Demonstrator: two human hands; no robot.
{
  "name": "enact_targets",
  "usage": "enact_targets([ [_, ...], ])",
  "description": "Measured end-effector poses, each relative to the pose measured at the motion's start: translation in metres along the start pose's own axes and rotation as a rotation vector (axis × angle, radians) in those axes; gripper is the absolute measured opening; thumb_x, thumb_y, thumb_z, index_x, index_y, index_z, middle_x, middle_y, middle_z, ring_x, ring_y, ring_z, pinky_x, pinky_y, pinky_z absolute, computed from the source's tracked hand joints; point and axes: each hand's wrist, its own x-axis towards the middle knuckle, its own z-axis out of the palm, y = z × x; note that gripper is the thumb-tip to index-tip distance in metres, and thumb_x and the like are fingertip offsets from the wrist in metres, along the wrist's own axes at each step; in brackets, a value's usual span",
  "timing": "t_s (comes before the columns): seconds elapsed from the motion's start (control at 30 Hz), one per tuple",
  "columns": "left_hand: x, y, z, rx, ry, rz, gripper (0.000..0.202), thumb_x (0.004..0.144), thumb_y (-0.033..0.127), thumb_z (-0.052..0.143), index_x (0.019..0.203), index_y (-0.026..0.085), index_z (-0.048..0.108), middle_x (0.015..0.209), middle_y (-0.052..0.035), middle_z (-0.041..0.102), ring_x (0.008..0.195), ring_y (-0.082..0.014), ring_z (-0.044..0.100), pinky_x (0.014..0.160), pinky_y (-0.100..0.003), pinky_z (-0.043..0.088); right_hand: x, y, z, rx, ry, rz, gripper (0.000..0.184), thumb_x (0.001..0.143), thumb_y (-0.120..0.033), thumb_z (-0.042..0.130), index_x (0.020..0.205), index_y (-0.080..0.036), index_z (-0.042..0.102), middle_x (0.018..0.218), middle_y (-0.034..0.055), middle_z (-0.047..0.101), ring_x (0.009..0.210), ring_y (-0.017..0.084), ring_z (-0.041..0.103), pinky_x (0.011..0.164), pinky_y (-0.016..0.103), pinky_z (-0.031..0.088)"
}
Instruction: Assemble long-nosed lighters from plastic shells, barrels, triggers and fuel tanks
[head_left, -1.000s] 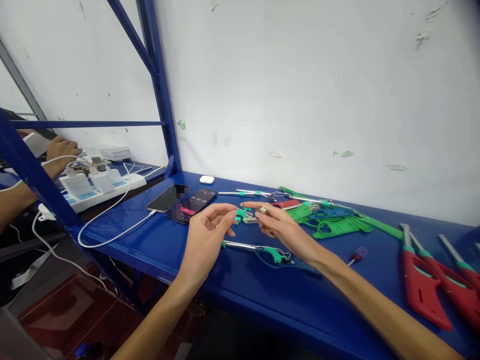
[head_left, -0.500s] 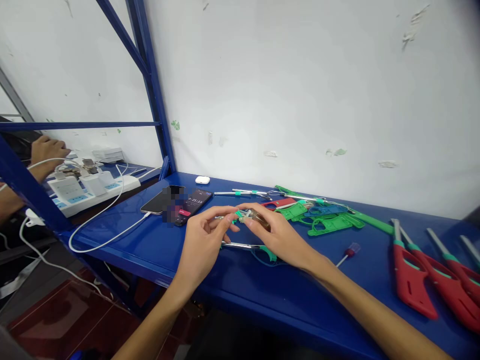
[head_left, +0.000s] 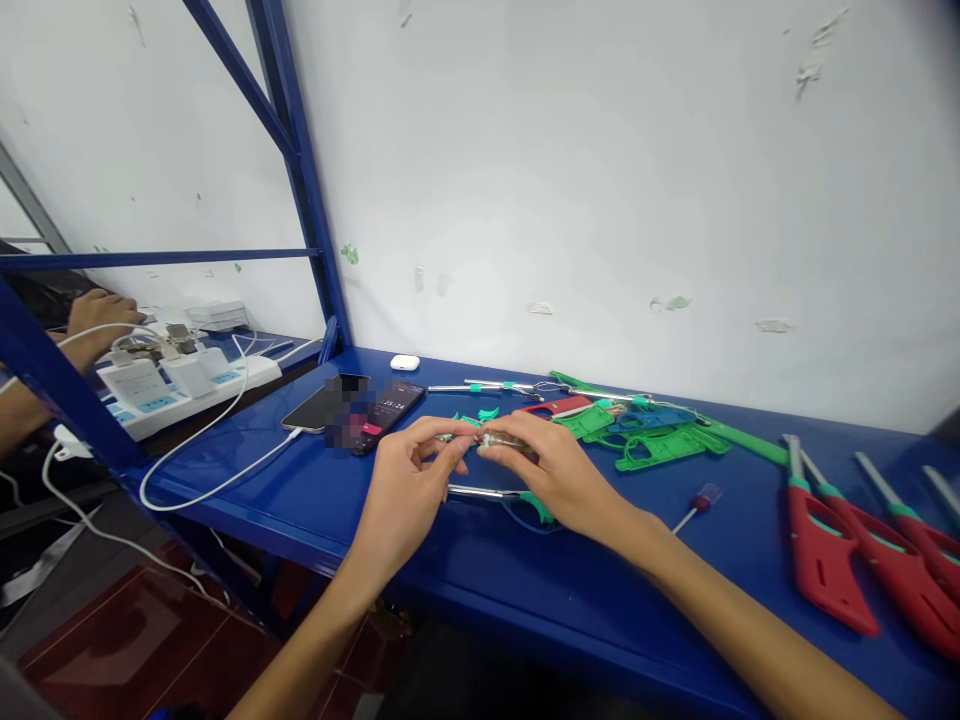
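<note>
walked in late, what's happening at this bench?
A person is working with both hands close together over the blue bench. The right hand holds a small brown part, while the fingertips of the left hand are at its pale end; what they pinch is too small to tell. A metal rod lies just in front of the hands. Loose casings, a screwdriver and red lighters lie to the right.

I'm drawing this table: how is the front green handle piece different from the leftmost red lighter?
The green handle piece is all green; the red lighter has teal trim.
The piece shows no metal tube; the lighter has one.
The piece lies sideways; the lighter's tube points toward the wall.
Both rest on the blue table.
</note>
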Motion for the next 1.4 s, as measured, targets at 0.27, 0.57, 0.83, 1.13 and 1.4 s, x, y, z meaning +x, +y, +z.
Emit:
enact_targets([
  [0.27,-0.002,-0.002,0.005,0.092,0.044,0.075,0.038,0.113,0.047,0.079,0.140,0.020,0.075,0.137,-0.0104,0.078,0.113,-0.0260,0.080,0.097,-0.047,0.071,-0.003,0.003,-0.001,-0.117,-0.006,-0.015,0.031,0.115,-0.044,0.078,0.137,-0.021,0.077,0.134,0.0090,0.080,0.110,0.025,0.081,0.096,0.047,0.071],
  [0.57,0.000,-0.005,0.002,0.169,0.059,0.136,0.037,0.114,0.046,0.079,0.140,0.021,0.074,0.136,-0.0102,0.078,0.110,-0.0247,0.080,0.094,-0.045,0.071,-0.003,0.006,0.000,-0.180,-0.028,-0.048,0.031,0.115,-0.043,0.079,0.137,-0.021,0.077,0.134,0.0089,0.080,0.109,0.025,0.081,0.096,0.047,0.071],
  [0.83,-0.001,-0.004,-0.006,0.302,-0.003,0.222,0.034,0.114,0.046,0.078,0.138,0.020,0.075,0.134,-0.0097,0.079,0.108,-0.0239,0.080,0.094,-0.044,0.071,-0.005,0.010,-0.002,-0.200,-0.080,-0.098,0.030,0.115,-0.042,0.079,0.137,-0.021,0.077,0.135,0.0090,0.080,0.111,0.025,0.081,0.097,0.047,0.071],
  [1.13,-0.001,-0.010,-0.003,0.406,-0.005,0.363,0.039,0.114,0.046,0.079,0.143,0.021,0.074,0.143,-0.0115,0.077,0.118,-0.0272,0.079,0.101,-0.049,0.071,-0.006,0.007,-0.010,-0.174,-0.115,-0.122,0.031,0.114,-0.042,0.079,0.137,-0.021,0.077,0.135,0.0091,0.081,0.112,0.026,0.081,0.098,0.049,0.071],
  [1.4,-0.002,-0.014,-0.004,0.418,-0.134,0.467,0.038,0.114,0.045,0.078,0.143,0.022,0.074,0.145,-0.0117,0.076,0.119,-0.0273,0.079,0.102,-0.050,0.070,-0.007,-0.001,-0.015,-0.056,-0.183,-0.143,0.028,0.115,-0.041,0.078,0.135,-0.021,0.078,0.133,0.0087,0.081,0.111,0.025,0.081,0.098,0.048,0.071],
])
